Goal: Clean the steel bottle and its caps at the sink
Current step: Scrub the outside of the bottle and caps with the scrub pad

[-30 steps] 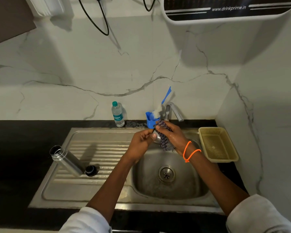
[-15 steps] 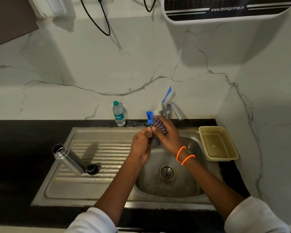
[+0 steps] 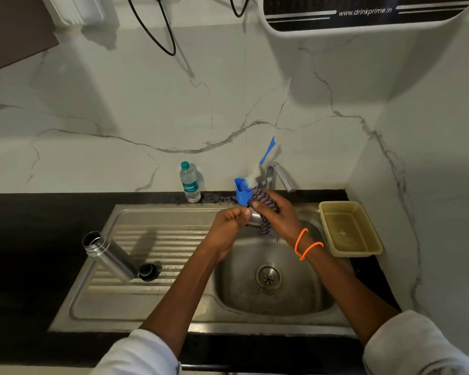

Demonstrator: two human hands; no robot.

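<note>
step: scrubbing steel cap over sink | steel bottle upright, open, black cap touching it, near-left drainboard | left hand curled, pinching steel cap | right hand grips striped cloth against it | next, likely: rinse under tap

Brushed steel sink, shiny steel bottle, glossy black counter, matt woven plastic basket, checked cloth noted.
</note>
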